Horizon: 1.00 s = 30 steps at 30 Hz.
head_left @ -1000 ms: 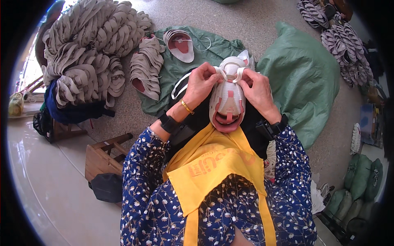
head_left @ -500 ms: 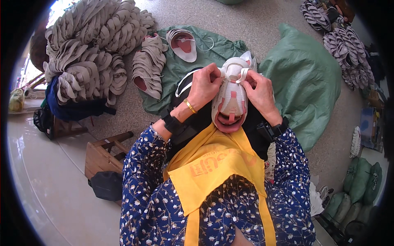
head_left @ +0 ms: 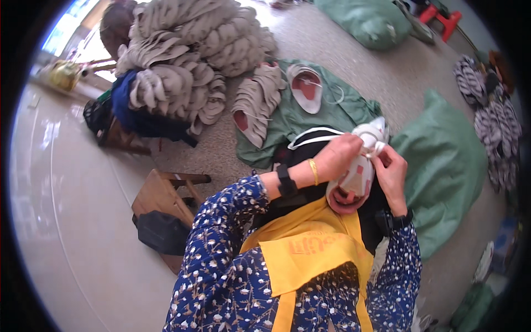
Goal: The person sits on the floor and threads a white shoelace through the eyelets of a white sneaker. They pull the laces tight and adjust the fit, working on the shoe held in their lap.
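A white sneaker (head_left: 354, 178) with pink trim rests over my lap, its pink-lined opening turned toward me and its toe pointing away. My left hand (head_left: 344, 155) is closed at the upper part of the tongue, pinching the white shoelace (head_left: 315, 133), whose loose length arcs out to the left. On the other side my right hand (head_left: 391, 170) pinches a loop of lace between thumb and fingers, close to the left hand. The fingertips of the left hand are partly hidden behind its knuckles. Beneath the shoe lies the yellow apron (head_left: 310, 243).
Green sheeting (head_left: 298, 124) on the floor carries a row of grey shoe uppers (head_left: 257, 102) and a single upper (head_left: 305, 88). A large pile of uppers (head_left: 188, 50) rises at far left, a wooden stool (head_left: 157, 193) nearer. To the right bulges a green sack (head_left: 442, 166).
The view has swung left, so everything appears shifted right and lower. My left hand has come across the shoe's tongue, closer to the right hand; both still grip the lace.
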Available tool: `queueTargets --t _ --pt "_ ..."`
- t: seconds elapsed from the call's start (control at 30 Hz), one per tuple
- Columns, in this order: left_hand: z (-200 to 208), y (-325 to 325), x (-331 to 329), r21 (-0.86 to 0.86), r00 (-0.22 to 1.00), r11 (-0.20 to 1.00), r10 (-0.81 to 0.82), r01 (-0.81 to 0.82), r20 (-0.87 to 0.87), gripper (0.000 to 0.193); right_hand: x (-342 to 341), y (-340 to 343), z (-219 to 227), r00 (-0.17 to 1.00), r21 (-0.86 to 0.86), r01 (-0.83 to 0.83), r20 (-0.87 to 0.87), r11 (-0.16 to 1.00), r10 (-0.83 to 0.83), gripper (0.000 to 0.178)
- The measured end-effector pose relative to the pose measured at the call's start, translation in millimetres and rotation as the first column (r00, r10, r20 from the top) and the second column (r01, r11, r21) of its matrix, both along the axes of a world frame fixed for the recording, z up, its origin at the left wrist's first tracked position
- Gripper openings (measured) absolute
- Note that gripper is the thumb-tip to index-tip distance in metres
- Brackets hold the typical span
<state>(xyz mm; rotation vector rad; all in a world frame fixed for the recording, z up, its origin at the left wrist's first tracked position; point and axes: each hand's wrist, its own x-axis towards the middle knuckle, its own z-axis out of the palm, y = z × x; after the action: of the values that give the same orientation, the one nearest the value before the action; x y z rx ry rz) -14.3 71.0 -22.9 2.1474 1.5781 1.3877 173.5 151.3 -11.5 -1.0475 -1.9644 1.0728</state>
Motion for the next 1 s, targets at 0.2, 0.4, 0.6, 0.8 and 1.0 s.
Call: queueTargets --t 0.2,0.4,0.6,0.8,1.0 --pt "4 -4 -9 -0.263 0.962 0.964 0.115 -0.048 0.249 0.016 3 8 -11 0.993 -0.202 -0.075 -0.106 0.976 0.054 0.017" --pt "-7 -3 -10 -0.260 0.959 0.961 0.161 -0.098 0.232 0.016 2 8 -17 0.990 -0.224 -0.001 -0.141 0.975 -0.032 0.016" --pt "-9 1 -7 -0.282 0.963 0.952 0.181 -0.120 0.202 0.015 4 10 -22 0.988 -0.221 -0.023 -0.151 0.975 -0.011 0.017" --pt "-9 -1 -7 -0.288 0.969 0.952 0.164 -0.105 0.187 0.016 1 8 -21 0.991 -0.136 -0.019 -0.130 0.990 0.001 0.017" --pt "-4 -1 -7 -0.346 0.941 0.926 0.241 -0.150 0.238 0.021 -1 1 -8 0.995 -0.100 0.057 -0.078 0.993 -0.065 0.017"
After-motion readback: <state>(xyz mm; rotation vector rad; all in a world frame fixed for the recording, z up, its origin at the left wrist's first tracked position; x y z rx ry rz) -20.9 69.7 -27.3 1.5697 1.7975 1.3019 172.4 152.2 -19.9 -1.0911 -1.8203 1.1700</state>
